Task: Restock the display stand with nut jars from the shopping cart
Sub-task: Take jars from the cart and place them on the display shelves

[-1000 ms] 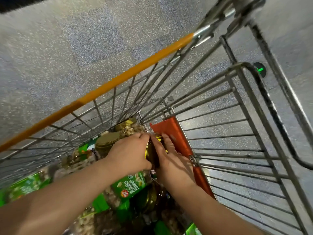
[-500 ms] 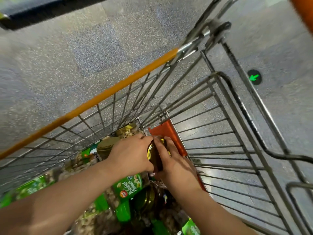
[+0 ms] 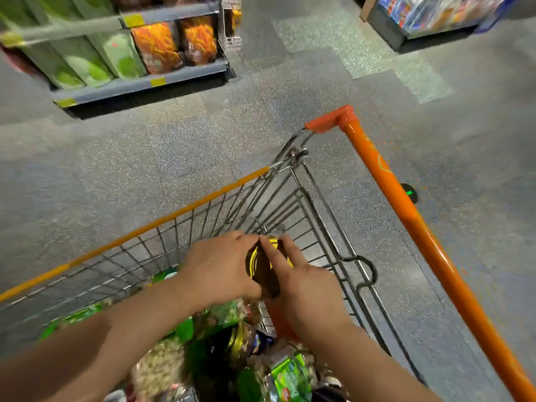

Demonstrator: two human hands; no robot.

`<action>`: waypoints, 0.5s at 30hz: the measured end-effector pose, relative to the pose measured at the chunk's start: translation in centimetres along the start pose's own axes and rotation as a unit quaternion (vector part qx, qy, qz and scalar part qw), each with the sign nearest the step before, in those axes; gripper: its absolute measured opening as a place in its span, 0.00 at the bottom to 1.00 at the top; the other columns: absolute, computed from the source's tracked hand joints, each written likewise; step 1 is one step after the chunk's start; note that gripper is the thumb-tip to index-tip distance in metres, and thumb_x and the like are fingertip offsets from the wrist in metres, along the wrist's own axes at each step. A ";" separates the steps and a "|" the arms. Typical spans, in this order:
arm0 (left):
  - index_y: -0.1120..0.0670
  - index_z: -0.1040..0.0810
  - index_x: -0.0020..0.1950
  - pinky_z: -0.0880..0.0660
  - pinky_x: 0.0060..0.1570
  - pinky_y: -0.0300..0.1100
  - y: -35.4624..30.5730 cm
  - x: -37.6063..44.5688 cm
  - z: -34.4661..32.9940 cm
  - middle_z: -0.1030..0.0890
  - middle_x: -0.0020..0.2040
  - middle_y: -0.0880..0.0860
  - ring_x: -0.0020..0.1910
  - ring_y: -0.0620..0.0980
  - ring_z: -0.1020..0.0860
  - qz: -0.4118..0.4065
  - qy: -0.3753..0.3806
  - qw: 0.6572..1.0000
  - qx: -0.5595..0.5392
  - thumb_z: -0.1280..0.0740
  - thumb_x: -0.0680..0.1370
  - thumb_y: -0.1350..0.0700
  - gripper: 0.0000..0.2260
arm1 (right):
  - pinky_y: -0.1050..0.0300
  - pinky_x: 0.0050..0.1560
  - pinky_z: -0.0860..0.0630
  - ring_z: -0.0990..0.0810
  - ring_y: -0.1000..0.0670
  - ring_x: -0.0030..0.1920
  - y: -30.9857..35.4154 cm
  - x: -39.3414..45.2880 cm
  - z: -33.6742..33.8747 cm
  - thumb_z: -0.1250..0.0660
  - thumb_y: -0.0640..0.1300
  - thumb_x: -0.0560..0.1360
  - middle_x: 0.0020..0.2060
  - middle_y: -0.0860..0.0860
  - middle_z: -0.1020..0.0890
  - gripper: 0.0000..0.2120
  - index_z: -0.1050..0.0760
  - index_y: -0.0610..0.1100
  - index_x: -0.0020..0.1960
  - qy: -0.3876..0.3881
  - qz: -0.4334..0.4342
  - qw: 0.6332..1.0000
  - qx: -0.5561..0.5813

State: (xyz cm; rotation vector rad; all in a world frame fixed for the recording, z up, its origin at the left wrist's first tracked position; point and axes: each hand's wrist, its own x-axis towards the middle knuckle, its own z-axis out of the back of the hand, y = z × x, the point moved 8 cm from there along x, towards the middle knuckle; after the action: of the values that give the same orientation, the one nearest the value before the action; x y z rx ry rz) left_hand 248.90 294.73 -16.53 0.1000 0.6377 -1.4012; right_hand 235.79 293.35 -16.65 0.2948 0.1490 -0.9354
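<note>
Both my hands hold one nut jar (image 3: 262,266) with a gold lid above the wire shopping cart (image 3: 162,245). My left hand (image 3: 220,268) grips the jar from the left, and my right hand (image 3: 304,282) grips it from the right, fingers laid over the lid. The jar's body is mostly hidden between my hands. Below them several more nut jars (image 3: 156,369) with green labels and gold lids lie piled in the cart.
The cart's orange handle (image 3: 406,216) runs down the right side. A grey shelf unit (image 3: 139,82) with green and orange bags stands on the floor at the top left. Another display (image 3: 429,21) stands at the top right. Speckled grey floor lies between them.
Both hands have lifted the jar up out of the pile in the cart. The camera has tilted up, bringing the shelves and the orange handle into view.
</note>
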 end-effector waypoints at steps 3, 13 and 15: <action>0.40 0.30 0.70 0.27 0.49 0.43 -1.6 -3.2 3.3 0.23 0.60 0.42 0.58 0.48 0.22 0.024 -0.030 0.999 -0.004 0.27 0.62 0.31 0.39 | 0.50 0.42 0.20 0.14 0.40 0.46 0.6 -1.3 4.3 0.26 0.63 0.67 0.79 0.49 0.35 0.49 0.53 0.62 0.79 0.015 0.066 0.998 0.009; 0.39 0.31 0.73 0.27 0.62 0.45 -8.4 -14.3 10.9 0.24 0.68 0.41 0.64 0.46 0.25 0.070 -0.164 0.982 -0.069 0.26 0.58 0.25 0.46 | 0.44 0.72 0.31 0.28 0.38 0.73 -0.7 -8.0 15.8 0.23 0.62 0.60 0.76 0.39 0.31 0.52 0.33 0.40 0.77 -0.071 0.204 0.955 0.205; 0.39 0.31 0.73 0.27 0.63 0.46 -9.9 -16.3 12.1 0.24 0.69 0.41 0.65 0.46 0.25 0.083 -0.188 0.974 -0.092 0.31 0.54 0.20 0.51 | 0.58 0.74 0.35 0.29 0.41 0.74 -1.6 -9.4 17.5 0.23 0.66 0.61 0.75 0.40 0.30 0.52 0.31 0.40 0.76 -0.082 0.213 0.940 0.253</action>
State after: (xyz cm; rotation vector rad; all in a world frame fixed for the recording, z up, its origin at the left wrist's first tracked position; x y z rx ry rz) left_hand 243.43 302.00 4.21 -0.2497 0.4281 -1.1539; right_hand 228.96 294.25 2.09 0.6932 -0.3077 -0.5488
